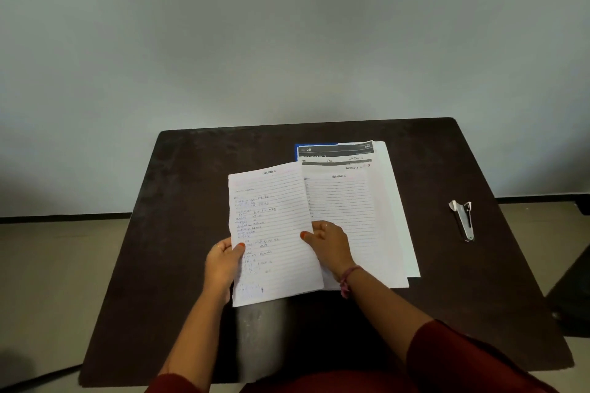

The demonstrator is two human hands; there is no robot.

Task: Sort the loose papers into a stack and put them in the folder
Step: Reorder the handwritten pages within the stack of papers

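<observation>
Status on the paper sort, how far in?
Partway. Done: several sheets already lie in a rough pile on the table, over a blue folder whose corner shows at the far edge. In hand: a handwritten sheet, left hand and right hand each with a grip on an edge. Left: add it, square the pile, put it inside the folder.

1. The light is dim and even, with the wall (287, 25) a flat grey-green.
2. The table (191, 201) is nearly black and its grain is lost – only a faint sheen shows at the far edge.
3. The papers (367, 217) are the brightest area, though not blown out.
4. A soft shadow lies under the held sheet (274, 233).
5. Wide-angle bending curves the table edges, and the handwriting is too soft to read.
</observation>
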